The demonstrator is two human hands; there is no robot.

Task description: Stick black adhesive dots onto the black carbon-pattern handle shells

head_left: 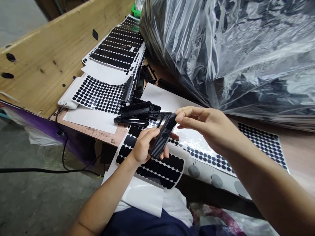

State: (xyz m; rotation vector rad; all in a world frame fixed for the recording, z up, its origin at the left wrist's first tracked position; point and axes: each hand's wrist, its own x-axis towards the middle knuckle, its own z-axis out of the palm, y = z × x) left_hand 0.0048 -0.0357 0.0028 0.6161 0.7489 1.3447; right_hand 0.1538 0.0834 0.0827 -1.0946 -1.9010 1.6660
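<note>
My left hand (144,144) is closed around a black plastic casing with a carbon-fibre pattern (158,146), its thumb on the near side and fingertips showing past the far edge. The casing is tilted, its upper end away from me. At that end the thumb and forefinger of my right hand (199,121) pinch the edge of a smooth black sticker (171,123) lying against the casing. Below the casing, a sheet of black stickers (159,168) hangs over the table edge toward my lap. More black plastic casings (136,109) lie in a loose pile just beyond my left hand.
Sheets of round black dots (100,93) and larger black stickers (118,46) cover the table's left side. A white device (70,95) with a cable sits by the wooden board (49,55). A large plastic-wrapped bundle (221,49) fills the back right. Another dot sheet (263,144) lies right.
</note>
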